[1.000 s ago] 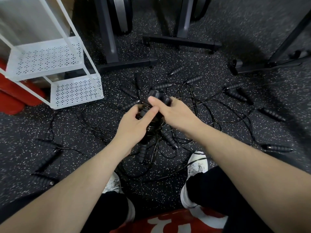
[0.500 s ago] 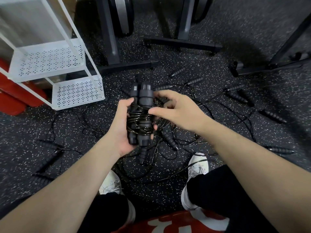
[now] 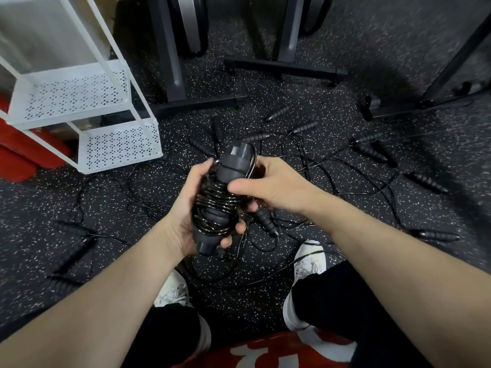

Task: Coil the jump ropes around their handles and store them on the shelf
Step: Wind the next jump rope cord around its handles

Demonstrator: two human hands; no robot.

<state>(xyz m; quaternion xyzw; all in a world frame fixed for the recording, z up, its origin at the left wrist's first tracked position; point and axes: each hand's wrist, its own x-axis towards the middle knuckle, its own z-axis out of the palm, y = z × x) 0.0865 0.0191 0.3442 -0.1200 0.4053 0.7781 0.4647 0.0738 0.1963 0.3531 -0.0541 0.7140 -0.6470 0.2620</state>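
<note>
Left hand: the left hand [image 3: 190, 208] cradled the coiled jump rope [image 3: 220, 200] from the 9 o'clock side, fingers curled under its lower end.
Right hand: the right hand [image 3: 276, 184] gripped the same bundle from 3 o'clock, thumb laid across the wound cord.
Coiled jump rope: held at centre frame above the floor, handles paired and tilted toward 12 o'clock.
Loose ropes: more jump ropes [image 3: 369, 152] lay tangled on the speckled floor [image 3: 305, 107], mostly from 12 to 4 o'clock.
Shelf: the white shelf [image 3: 87, 112] stood at 10 o'clock, well apart from the hands.
</note>
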